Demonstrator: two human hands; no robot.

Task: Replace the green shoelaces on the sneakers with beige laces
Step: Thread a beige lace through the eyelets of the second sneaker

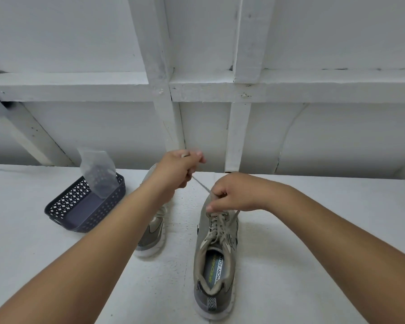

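Note:
Two grey sneakers stand on a white surface, toes pointing away from me. The right sneaker is laced with a beige lace. My left hand grips one end of that lace and holds it taut, up and to the left of the shoe's toe. My right hand rests over the toe end of the lacing and pinches the lace there. The left sneaker is mostly hidden behind my left forearm; pale laces show on it.
A dark perforated plastic basket sits at the left with a clear plastic bag standing in it. A white wall with wooden battens rises right behind the sneakers.

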